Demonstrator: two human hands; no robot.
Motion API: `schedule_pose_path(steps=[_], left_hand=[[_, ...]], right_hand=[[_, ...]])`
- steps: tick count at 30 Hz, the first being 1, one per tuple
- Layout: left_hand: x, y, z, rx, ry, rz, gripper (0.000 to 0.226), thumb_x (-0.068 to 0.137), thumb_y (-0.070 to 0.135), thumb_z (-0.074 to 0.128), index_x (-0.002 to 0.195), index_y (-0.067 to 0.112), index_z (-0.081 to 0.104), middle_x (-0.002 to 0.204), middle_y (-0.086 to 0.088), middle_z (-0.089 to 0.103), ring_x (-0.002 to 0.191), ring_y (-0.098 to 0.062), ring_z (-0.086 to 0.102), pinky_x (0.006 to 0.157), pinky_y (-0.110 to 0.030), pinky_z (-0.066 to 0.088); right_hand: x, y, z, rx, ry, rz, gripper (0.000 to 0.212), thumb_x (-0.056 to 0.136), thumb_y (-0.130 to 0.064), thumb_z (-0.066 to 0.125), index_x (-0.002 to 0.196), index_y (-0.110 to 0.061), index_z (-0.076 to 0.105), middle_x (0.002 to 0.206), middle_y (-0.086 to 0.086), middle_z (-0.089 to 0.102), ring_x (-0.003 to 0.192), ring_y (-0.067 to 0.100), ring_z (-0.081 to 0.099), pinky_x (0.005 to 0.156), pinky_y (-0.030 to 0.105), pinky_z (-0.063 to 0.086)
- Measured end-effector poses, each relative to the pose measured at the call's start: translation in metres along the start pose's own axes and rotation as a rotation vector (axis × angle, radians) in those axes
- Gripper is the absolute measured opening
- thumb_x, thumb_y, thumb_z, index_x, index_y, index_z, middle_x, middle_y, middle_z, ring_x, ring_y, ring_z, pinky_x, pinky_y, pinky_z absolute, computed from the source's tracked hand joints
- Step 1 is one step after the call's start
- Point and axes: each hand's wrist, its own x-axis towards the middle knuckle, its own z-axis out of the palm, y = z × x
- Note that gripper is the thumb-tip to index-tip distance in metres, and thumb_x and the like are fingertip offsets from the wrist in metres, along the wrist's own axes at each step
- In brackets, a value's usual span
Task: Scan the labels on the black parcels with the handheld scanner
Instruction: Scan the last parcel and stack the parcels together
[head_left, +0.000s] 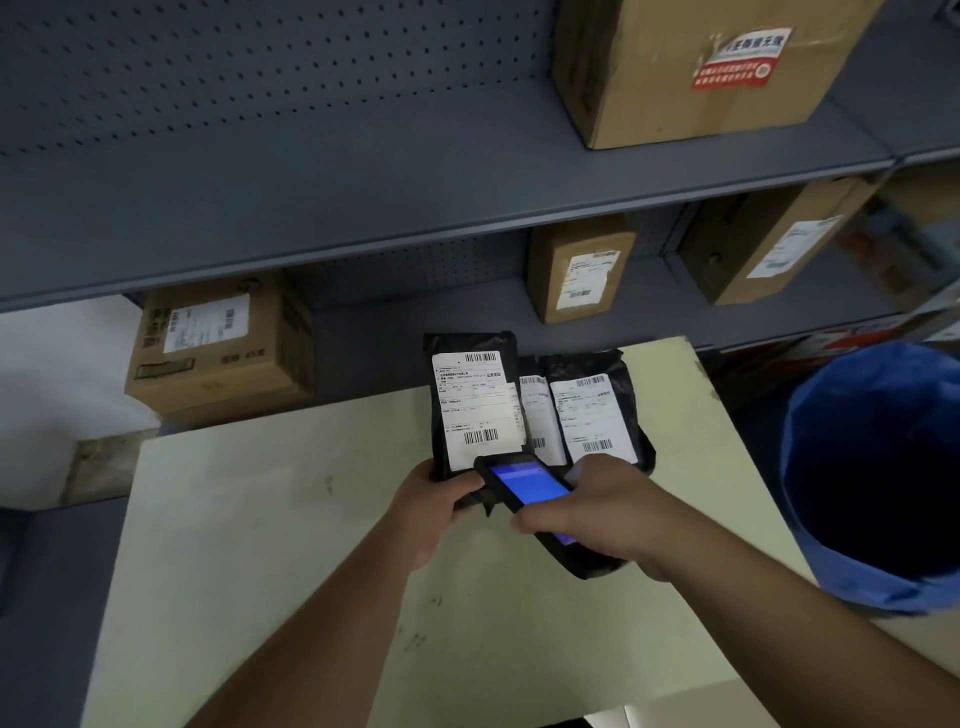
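Both forearms reach in from the bottom over a pale table (291, 571). R hand (597, 514) is wrapped round the handheld scanner (524, 486), its blue screen lit and facing up, nose pointed at the lower edge of a label. L hand (431, 512) grips the bottom of a black parcel (470, 345), holding it upright w/ its white label (475, 405) facing the camera; barcodes at top and bottom. Just beside it to the right, more black parcels (621, 384) w/ labels lie on the table, probably two, overlap makes it hard to count. A blue bin (810, 441) stands at the table's right edge. Behind, grey shelving (363, 182) carries several cardboard boxes (218, 348).
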Motion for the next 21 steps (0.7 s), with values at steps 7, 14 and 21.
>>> schedule_pose_path(steps=[7, 14, 21], left_hand=[[0.005, 0.006, 0.052, -0.074, -0.079, -0.005, 0.016, 0.095, 0.008, 0.073, 0.108, 0.015, 0.079, 0.099, -0.004, 0.085, 0.079, -0.01, 0.08, 0.095, -0.035, 0.057], [0.021, 0.004, 0.092, -0.125, -0.054, -0.034, 0.019, 0.096, 0.006, 0.071, 0.111, 0.015, 0.078, 0.116, -0.012, 0.083, 0.106, -0.026, 0.075, 0.101, -0.044, 0.06], [0.034, 0.004, 0.117, -0.163, -0.012, -0.087, 0.014, 0.099, 0.007, 0.069, 0.106, 0.017, 0.075, 0.113, -0.009, 0.08, 0.104, -0.025, 0.073, 0.089, -0.037, 0.061]], right_hand=[[0.001, 0.02, -0.028, 0.07, 0.01, 0.012, 0.036, 0.067, -0.042, 0.091, 0.077, -0.015, 0.071, 0.066, -0.003, 0.066, 0.06, 0.014, 0.061, 0.059, 0.026, 0.044], [0.008, 0.041, -0.052, 0.134, 0.016, 0.036, 0.032, 0.068, -0.041, 0.093, 0.078, -0.017, 0.075, 0.059, -0.008, 0.066, 0.055, 0.008, 0.062, 0.056, 0.021, 0.046], [0.016, 0.057, -0.066, 0.163, 0.031, 0.079, 0.048, 0.063, -0.044, 0.093, 0.092, -0.009, 0.078, 0.073, 0.0, 0.071, 0.064, 0.015, 0.066, 0.062, 0.027, 0.048]])
